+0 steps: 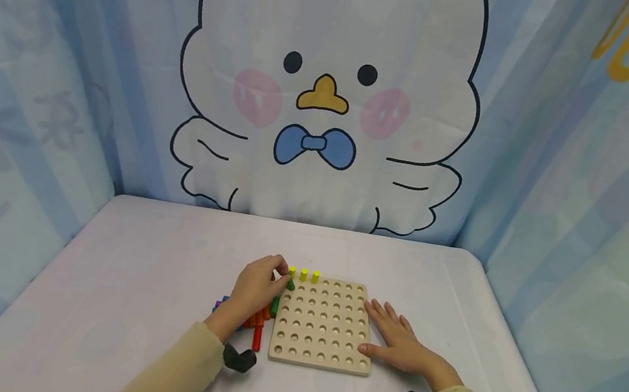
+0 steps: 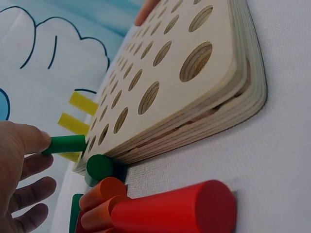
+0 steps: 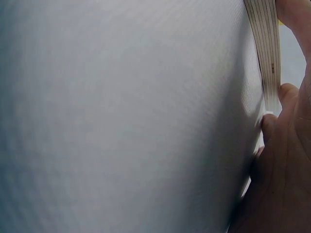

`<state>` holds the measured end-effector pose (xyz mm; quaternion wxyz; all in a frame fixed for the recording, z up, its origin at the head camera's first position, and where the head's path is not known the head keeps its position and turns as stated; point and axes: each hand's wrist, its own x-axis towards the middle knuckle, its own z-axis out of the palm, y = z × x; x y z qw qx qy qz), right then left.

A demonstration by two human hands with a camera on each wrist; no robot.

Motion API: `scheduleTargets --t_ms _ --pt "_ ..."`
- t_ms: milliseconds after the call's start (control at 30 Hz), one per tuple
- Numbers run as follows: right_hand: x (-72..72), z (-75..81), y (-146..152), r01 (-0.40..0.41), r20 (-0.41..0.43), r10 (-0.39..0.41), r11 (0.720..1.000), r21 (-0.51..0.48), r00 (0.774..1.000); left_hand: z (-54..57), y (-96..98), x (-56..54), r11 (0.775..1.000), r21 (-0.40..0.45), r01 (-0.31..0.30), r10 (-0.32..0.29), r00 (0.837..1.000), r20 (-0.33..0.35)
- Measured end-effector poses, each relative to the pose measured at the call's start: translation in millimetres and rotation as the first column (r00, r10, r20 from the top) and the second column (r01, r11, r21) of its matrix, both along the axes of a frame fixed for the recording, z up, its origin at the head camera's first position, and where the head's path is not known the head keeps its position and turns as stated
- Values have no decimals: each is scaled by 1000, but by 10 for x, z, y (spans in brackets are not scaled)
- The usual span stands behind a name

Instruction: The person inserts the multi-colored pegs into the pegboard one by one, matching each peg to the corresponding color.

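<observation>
A square wooden pegboard (image 1: 326,323) with rows of round holes lies on the table. Three yellow pegs (image 1: 304,275) stand in its far row at the left corner. My left hand (image 1: 258,286) pinches a green peg (image 2: 68,143) between thumb and finger, its end right at a hole in the left column just nearer than the yellow ones. The other fingers hang loose. On the board's right edge my right hand (image 1: 399,341) rests with fingers spread, thumb and fingertip over the rim. In the right wrist view the board's layered side (image 3: 267,53) shows beside that hand.
Left of the board, partly under my left hand, lies a pile of loose pegs: a red peg (image 2: 175,208), orange pegs (image 2: 104,194), another green peg (image 2: 99,167) and blue ones. A white cloth covers the table (image 1: 160,247); a cartoon-printed curtain (image 1: 309,188) hangs behind.
</observation>
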<state>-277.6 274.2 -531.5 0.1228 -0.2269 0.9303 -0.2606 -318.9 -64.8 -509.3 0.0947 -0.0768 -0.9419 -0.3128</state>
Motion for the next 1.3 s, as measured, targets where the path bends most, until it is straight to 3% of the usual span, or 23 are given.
scheduleTargets --t_ms 300,700,933,1100,1300 --pt "-35 31 6 -7 16 7 1000 19 1000 49 0 -5 1000 -12 -4 4 1000 3" --pt "-35 32 0 7 16 -7 1000 27 1000 55 -31 12 997 -60 52 -54 998 -34" --pt "-4 31 -13 2 20 -2 1000 7 1000 23 -55 46 996 -30 82 -83 995 -47" --pt "7 43 -10 4 28 -5 1000 9 1000 4 -74 47 996 4 85 -85 996 -6" --pt "3 27 -5 -1 11 1 1000 2 1000 3 -123 68 998 -16 54 -52 995 80"
